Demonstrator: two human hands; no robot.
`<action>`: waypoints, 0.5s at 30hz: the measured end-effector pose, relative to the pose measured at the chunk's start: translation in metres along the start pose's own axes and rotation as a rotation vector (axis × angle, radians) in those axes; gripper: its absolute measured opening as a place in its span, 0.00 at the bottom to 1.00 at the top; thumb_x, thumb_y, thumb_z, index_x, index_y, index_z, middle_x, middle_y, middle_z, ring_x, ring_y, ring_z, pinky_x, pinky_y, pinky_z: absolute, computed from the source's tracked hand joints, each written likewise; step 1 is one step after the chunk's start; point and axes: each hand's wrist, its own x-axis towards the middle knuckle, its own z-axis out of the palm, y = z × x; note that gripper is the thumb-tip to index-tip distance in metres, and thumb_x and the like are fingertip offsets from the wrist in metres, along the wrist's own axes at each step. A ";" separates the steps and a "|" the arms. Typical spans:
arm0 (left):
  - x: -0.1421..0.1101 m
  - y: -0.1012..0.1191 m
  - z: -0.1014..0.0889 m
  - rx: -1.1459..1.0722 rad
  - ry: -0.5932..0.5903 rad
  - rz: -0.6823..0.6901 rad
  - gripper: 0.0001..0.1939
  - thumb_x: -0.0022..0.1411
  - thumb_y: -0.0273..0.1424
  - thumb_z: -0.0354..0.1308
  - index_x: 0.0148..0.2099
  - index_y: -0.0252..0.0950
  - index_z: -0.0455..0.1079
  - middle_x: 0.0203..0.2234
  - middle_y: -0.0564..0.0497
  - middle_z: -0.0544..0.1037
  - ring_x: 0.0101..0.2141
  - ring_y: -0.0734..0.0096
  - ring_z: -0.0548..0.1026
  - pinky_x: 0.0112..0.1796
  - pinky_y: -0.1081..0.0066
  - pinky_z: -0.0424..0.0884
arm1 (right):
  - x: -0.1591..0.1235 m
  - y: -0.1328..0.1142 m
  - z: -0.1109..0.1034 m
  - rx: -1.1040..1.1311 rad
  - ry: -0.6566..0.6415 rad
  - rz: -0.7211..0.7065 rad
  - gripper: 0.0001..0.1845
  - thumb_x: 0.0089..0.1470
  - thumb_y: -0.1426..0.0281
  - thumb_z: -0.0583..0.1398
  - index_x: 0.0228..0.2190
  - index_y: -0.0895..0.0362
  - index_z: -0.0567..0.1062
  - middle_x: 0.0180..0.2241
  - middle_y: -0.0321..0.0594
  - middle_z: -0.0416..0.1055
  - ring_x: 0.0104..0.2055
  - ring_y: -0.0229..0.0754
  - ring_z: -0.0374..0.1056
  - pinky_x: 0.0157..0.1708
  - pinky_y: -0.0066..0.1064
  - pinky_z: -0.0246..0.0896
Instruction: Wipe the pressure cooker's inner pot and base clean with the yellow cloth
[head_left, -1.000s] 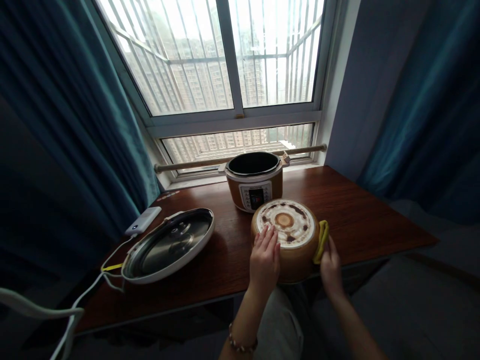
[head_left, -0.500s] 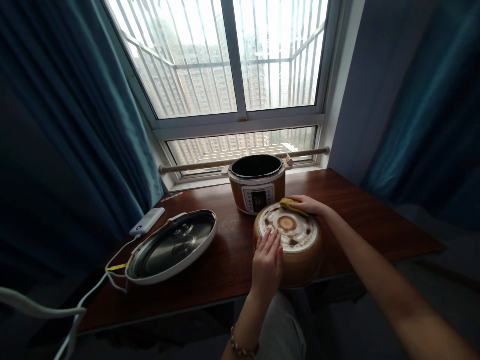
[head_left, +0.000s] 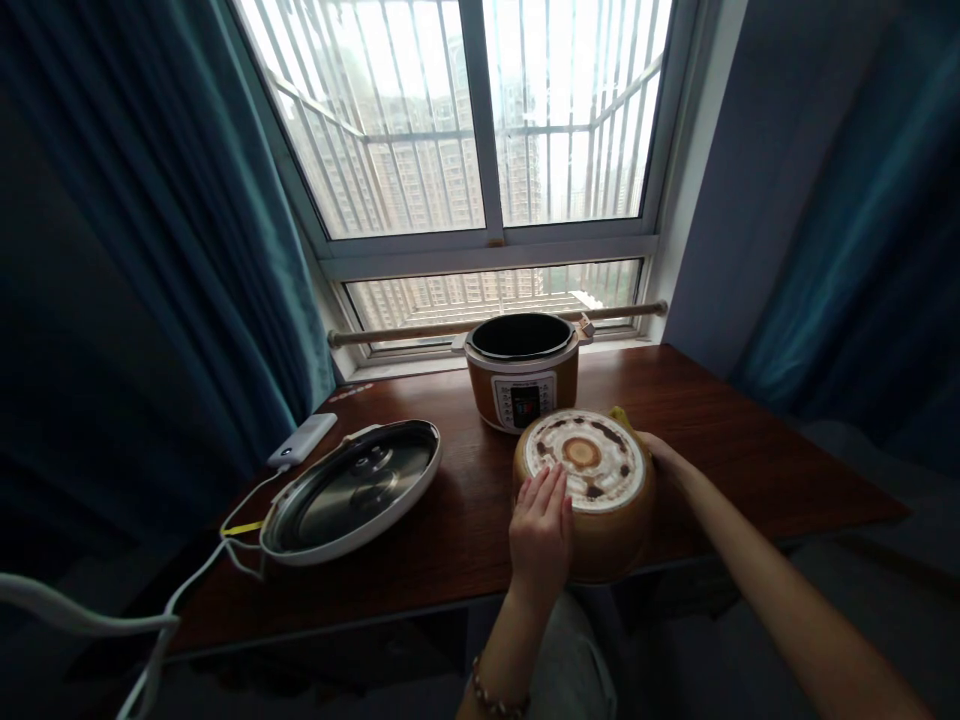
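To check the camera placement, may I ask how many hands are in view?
2. The left hand lies on the bottom of the upturned pot; the right hand, partly hidden behind it, is at its right side by a yellow cloth.

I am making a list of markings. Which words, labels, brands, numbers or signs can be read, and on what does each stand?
No text can be read.
Control panel on the cooker: labels and coloured display, too small.
White device: dark mark, too small to tell.

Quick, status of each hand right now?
Left hand: open, laid on the upturned pot.
Right hand: at the pot's side, by the yellow cloth; partly hidden, grip cannot be told.
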 end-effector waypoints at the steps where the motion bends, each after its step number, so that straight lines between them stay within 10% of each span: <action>1: -0.001 -0.001 -0.001 -0.003 0.004 0.006 0.17 0.63 0.24 0.45 0.53 0.32 0.65 0.50 0.46 0.71 0.52 0.61 0.67 0.50 0.56 0.65 | -0.008 0.005 0.000 0.025 0.015 -0.013 0.11 0.46 0.69 0.59 0.31 0.63 0.75 0.27 0.46 0.76 0.29 0.44 0.72 0.34 0.35 0.68; 7: -0.007 -0.006 -0.011 -0.055 0.012 0.026 0.17 0.62 0.24 0.46 0.52 0.35 0.66 0.49 0.48 0.72 0.52 0.63 0.67 0.52 0.59 0.63 | -0.061 0.033 -0.006 0.202 0.320 -0.146 0.13 0.38 0.66 0.63 0.29 0.60 0.75 0.26 0.40 0.76 0.27 0.42 0.71 0.27 0.30 0.66; 15: -0.018 -0.012 -0.018 0.025 0.065 0.049 0.19 0.60 0.23 0.48 0.53 0.35 0.65 0.50 0.48 0.72 0.52 0.64 0.67 0.52 0.60 0.60 | -0.140 0.104 0.000 0.326 1.060 -0.165 0.12 0.36 0.65 0.58 0.27 0.56 0.71 0.21 0.32 0.71 0.23 0.42 0.69 0.22 0.32 0.64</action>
